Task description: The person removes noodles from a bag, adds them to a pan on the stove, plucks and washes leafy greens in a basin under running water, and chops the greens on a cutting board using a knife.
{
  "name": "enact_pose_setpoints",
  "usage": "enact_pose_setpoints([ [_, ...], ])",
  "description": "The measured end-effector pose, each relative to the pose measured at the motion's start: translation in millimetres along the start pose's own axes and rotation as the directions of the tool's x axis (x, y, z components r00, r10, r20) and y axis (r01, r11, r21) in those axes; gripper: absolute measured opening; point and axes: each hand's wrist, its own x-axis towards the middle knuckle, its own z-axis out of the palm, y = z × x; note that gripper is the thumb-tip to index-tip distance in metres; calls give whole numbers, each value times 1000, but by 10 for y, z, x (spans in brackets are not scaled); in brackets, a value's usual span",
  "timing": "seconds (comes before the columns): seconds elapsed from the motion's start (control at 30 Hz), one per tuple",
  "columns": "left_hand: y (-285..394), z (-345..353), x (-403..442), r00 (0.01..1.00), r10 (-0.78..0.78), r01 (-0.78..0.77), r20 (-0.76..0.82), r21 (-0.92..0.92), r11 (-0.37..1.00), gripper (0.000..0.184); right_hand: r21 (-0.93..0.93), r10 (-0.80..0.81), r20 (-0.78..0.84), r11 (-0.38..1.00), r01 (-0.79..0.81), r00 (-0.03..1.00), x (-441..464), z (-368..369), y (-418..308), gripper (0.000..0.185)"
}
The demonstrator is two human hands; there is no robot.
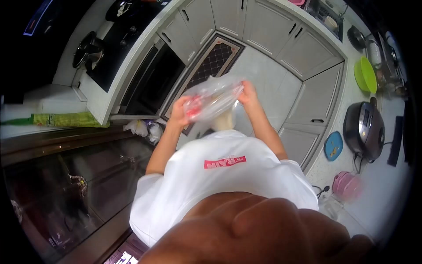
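Observation:
A clear plastic bag with red printing (215,96) is stretched between my two hands, out in front of my chest. My left hand (179,111) grips its red-marked side, fingers closed on the plastic. At the other end, my right hand (247,93) pinches the bag's edge. The bag is blurred in places, and I cannot make out whether anything is inside it. Below it, the floor and a patterned mat show past its edges.
A counter on the right holds a green bowl (365,75), a dark electric cooker (364,131), a blue tray (333,146) and a pink container (347,185). At the left is a black stove (127,37) with a pot (88,50). Plastic bags (145,130) lie by the cabinet.

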Motion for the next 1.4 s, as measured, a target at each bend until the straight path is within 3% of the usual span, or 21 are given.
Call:
enact_pose_setpoints([
  [0.07, -138, 379, -101, 995, -99, 99, 5, -94, 991, 50, -173, -16, -96, 985, -1, 995, 404, -116, -489, 39],
  [0.1, 342, 605, 1071, 967, 43, -47, -252, -8, 999, 51, -283, -53, -122, 959, 16, 991, 785, -23, -1016, 38],
  [0.13, 523, 642, 1320, 993, 70, -78, -96, -84, 993, 54, -346, -55, -109, 938, 14, 992, 842, 89, -1188, 36],
  [0.17, 553, 735, 1354, 971, 118, -121, -210, -4, 993, 57, -423, -153, -150, 903, 76, 977, 509, 333, -1084, 36],
  [0.2, 686, 659, 1469, 997, 75, -72, 33, -84, 994, 60, -520, -262, -156, 841, 146, 952, 253, 722, -1156, 36],
  [0.23, 792, 814, 1704, 988, 134, -134, -80, 14, 991, 62, -807, -487, 71, 485, 337, 871, 256, 857, -1369, 36],
  [0.27, 871, 833, 1825, 992, 105, -109, 70, 61, 992, 63, -898, -553, 350, 33, 440, 756, 254, 918, -1456, 37],
  [0.3, 910, 801, 1970, 971, 73, -99, 228, 107, 989, 65, -837, -587, 477, -77, 542, 654, 224, 1090, -1559, 36],
  [0.37, 970, 728, 2246, 985, 103, -130, 137, 204, 970, 65, -624, -583, 724, -326, 710, 369, 270, 1606, -1764, 34],
  [0.43, 997, 688, 2447, 984, 178, -171, -1, 279, 945, 65, -687, -171, 699, 109, 718, 695, 527, 1895, -1815, 33],
  [0.5, 1101, 730, 2521, 935, 300, -224, -188, 341, 913, 65, -784, 138, 618, 171, 596, 774, 1114, 1993, -1722, 22],
  [0.53, 1223, 726, 2533, 921, 340, -249, -190, 385, 889, 64, -817, 348, 504, -105, 567, 790, 1409, 1906, -1795, 23],
  [0.6, 1304, 846, 2513, 830, 453, -225, -324, 548, 805, 60, -578, 593, 146, -598, 555, 792, 1848, 1755, -1846, 27],
  [0.63, 1295, 931, 2550, 749, 523, -169, -407, 646, 745, 60, -547, 616, 195, -578, 606, 763, 1895, 1835, -1980, 31],
  [0.7, 1255, 1062, 2735, 719, 585, -150, -375, 738, 657, 61, -482, 655, 286, -532, 696, 699, 1924, 1934, -2221, 38],
  [0.8, 1240, 1028, 2925, 668, 632, -59, -392, 819, 571, 58, -262, 743, 451, -419, 870, 494, 2260, 1714, -2059, 45],
  [0.93, 1272, 1106, 3107, 618, 648, 33, -446, 838, 545, 57, -276, 908, 386, -59, 959, 167, 2698, 1709, -1382, 45],
  [1.13, 1403, 1140, 3032, 585, 631, 148, -509, 832, 535, 56, -18, 936, 285, -210, 978, 206, 2801, 1708, -936, 44],
  [1.23, 1494, 1147, 2894, 576, 541, 117, -613, 717, 687, 43, 78, 957, 219, -212, 974, 191, 2788, 1773, -895, 43],
  [1.33, 1529, 1084, 2769, 553, 572, 166, -606, 753, 637, 45, 218, 982, 120, -166, 962, 142, 2738, 1947, -1087, 42],
  [1.4, 1498, 991, 2713, 575, 578, 82, -579, 744, 663, 50, 249, 989, 75, -144, 958, 129, 2769, 2007, -1222, 42],
])
